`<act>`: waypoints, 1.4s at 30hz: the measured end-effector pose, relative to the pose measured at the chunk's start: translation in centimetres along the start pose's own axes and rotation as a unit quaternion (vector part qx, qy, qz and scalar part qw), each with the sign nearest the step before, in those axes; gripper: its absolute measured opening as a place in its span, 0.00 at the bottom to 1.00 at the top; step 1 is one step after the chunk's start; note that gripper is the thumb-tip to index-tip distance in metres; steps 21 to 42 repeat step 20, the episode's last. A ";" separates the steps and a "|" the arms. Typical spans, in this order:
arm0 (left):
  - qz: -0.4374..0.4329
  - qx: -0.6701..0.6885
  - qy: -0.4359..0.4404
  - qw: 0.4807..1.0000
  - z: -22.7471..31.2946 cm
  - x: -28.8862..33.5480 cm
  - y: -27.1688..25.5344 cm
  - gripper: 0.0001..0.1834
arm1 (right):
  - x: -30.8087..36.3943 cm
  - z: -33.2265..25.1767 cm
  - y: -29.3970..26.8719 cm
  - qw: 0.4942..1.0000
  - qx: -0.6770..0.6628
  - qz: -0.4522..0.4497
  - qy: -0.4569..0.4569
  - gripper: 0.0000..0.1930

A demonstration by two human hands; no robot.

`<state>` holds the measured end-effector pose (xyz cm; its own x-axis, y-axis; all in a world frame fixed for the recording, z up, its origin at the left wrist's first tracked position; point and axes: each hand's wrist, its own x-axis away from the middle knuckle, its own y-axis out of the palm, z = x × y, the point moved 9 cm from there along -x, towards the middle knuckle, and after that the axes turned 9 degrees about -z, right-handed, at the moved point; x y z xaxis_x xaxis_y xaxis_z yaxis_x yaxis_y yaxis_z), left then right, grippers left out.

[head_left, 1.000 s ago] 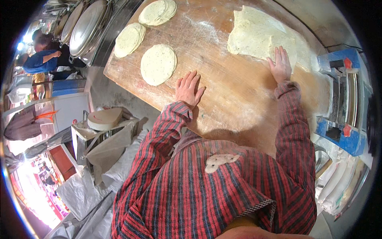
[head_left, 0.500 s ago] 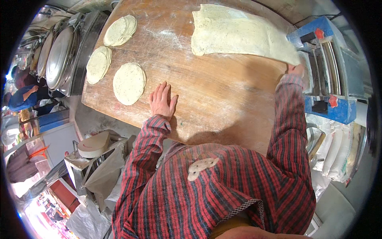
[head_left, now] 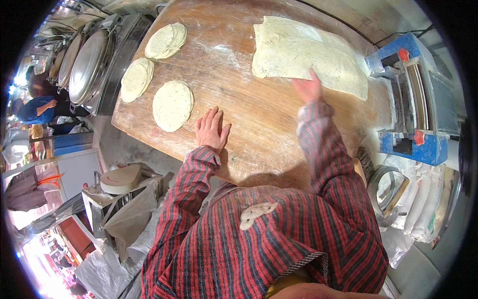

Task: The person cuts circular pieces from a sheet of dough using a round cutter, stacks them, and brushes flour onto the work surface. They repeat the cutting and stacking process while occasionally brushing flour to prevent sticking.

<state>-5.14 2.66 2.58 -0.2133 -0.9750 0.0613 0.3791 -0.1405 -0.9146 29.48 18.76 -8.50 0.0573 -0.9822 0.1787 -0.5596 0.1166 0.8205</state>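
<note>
My left hand [head_left: 211,128] lies flat and open on the floured wooden board [head_left: 249,114], fingers spread, just right of a round flat dough disc [head_left: 173,105]. My right hand [head_left: 307,86] is blurred with motion at the near edge of a large rolled dough sheet [head_left: 303,55], touching it with fingers apart. Two more stacks of round discs [head_left: 136,78] [head_left: 166,40] lie along the board's left side. Both forearms wear red and dark striped sleeves.
A blue dough-rolling machine [head_left: 418,104] stands at the board's right end. Large round metal lids [head_left: 87,60] line the left. A person in blue [head_left: 37,107] stands far left. A scale and sacks [head_left: 124,199] sit below the board; white bags [head_left: 423,199] lie at right.
My right hand has slid left along the dough sheet's near edge. The view has shifted, so the board sits lower and to the right. My left hand stays flat on the board.
</note>
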 end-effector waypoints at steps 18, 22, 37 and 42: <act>0.013 -0.037 0.003 0.999 1.0 -0.4 1.0 0.29 | 29.5 10.9 9.4 0.922 0.114 -0.017 0.371 0.27; -0.069 -0.001 -0.021 0.997 2.4 0.2 3.4 0.30 | 31.6 10.2 8.8 0.848 0.245 -0.021 0.470 0.31; -0.069 -0.001 -0.021 0.997 2.4 0.2 3.4 0.30 | 31.6 10.2 8.8 0.848 0.245 -0.021 0.470 0.31; -0.069 -0.001 -0.021 0.997 2.4 0.2 3.4 0.30 | 31.6 10.2 8.8 0.848 0.245 -0.021 0.470 0.31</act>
